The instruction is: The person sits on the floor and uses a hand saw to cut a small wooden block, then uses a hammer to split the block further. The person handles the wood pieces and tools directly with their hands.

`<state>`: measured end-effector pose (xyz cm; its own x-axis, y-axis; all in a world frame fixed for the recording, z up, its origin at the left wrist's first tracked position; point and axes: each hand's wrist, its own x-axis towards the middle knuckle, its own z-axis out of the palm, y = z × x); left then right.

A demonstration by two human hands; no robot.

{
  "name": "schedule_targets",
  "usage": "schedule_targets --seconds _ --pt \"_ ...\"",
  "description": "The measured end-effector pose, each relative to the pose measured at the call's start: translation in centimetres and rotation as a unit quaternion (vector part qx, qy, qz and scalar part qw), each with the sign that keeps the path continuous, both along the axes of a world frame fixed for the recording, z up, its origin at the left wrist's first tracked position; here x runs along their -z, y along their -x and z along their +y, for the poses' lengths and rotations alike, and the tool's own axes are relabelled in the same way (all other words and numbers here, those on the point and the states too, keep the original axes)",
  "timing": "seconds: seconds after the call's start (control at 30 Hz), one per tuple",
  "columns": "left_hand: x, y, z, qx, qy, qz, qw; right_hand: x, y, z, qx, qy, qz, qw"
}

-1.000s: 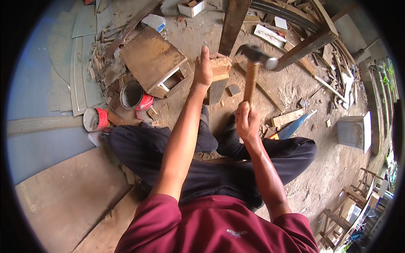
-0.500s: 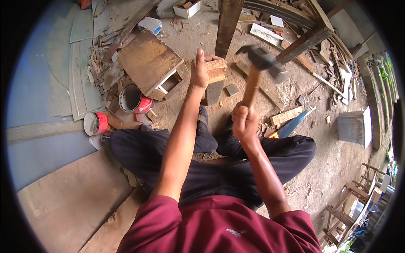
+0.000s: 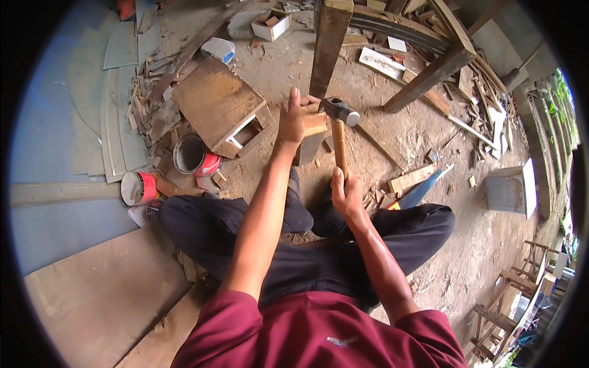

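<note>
My left hand (image 3: pixel 292 124) is closed around a pale wooden block (image 3: pixel 315 124), its thumb pointing up along the near side. Under the block stands a darker upright piece of wood (image 3: pixel 308 149); whether the two are joined is hard to see. In my right hand (image 3: pixel 347 194) is a claw hammer (image 3: pixel 340 147), gripped low on its wooden handle. The dark metal head is right at the block's right end, close to my left fingers, and I cannot tell whether it touches. Part of the block is hidden behind my hand and the hammer head.
A wooden box (image 3: pixel 218 104) and a red paint can (image 3: pixel 197 154) stand at the left. A timber frame (image 3: pixel 423 76) rises at the far right. A blue handsaw (image 3: pixel 420 189) lies by my right knee, near a grey bin (image 3: pixel 510 189). Wood scraps litter the floor.
The hammer has swung left and down, bringing its head from right of the block to the block's end. My left hand has stayed on the block, slightly lower in view.
</note>
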<state>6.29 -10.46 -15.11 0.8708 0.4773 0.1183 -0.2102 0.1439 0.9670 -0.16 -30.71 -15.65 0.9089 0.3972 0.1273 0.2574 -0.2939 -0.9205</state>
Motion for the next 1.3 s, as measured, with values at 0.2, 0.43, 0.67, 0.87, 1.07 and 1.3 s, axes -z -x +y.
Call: schedule_targets --seconds 0.2,0.43,0.67,0.87,1.07,1.3 --pt "-0.4 0.2 1.0 0.047 0.059 -0.019 0.997 -2.8 -0.6 -0.5 -0.045 -0.148 0.02 0.988" --pt "-1.3 0.0 1.7 0.036 0.032 -0.007 0.999 -0.7 1.1 -1.2 -0.014 -0.021 0.024 0.999" --pt "-1.2 0.1 0.5 0.026 0.074 0.004 0.997 0.3 -0.3 -1.1 -0.036 0.046 0.043 0.997" --pt "-0.9 0.5 1.0 0.049 0.09 -0.008 0.995 -0.8 0.4 -0.4 -0.046 -0.065 0.043 0.996" --pt "-2.3 1.2 0.0 0.037 0.02 0.005 0.999 0.2 0.3 0.0 -0.032 0.012 -0.002 0.999" --pt "-1.0 0.5 -0.9 0.056 0.049 -0.01 0.997 -4.1 0.6 -0.4 -0.027 -0.212 0.054 0.976"
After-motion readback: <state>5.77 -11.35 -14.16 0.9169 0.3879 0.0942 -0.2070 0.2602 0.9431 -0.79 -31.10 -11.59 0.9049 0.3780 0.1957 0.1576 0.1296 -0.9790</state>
